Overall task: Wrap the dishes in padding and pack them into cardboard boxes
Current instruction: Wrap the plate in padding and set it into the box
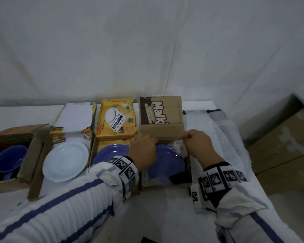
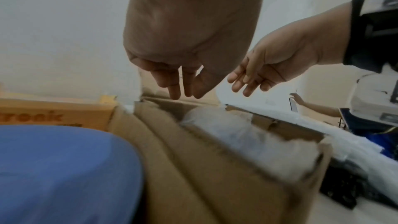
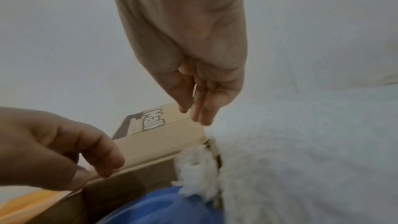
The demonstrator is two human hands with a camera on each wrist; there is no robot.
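Note:
A blue plate [image 1: 170,160] lies in the open brown cardboard box [image 1: 189,165], with white padding [image 1: 178,144] bunched at its far right corner. The box's far flap [image 1: 162,116], printed with brown lettering, stands up and leans back. Both hands are at the base of that flap. My left hand [image 1: 143,141] hovers at the flap's left end, its fingers [image 2: 174,89] hanging loosely down. My right hand [image 1: 191,137] pinches the flap's right corner [image 3: 185,115] between thumb and fingers. From the right wrist the plate [image 3: 168,207] and padding [image 3: 193,168] show just below.
Left of this box, a yellow carton holds another blue plate [image 1: 111,153]. A white plate [image 1: 66,161] sits on a flattened carton, and a blue cup [image 1: 9,160] in a box at far left. A sheet of white padding [image 1: 218,137] covers the table's right side.

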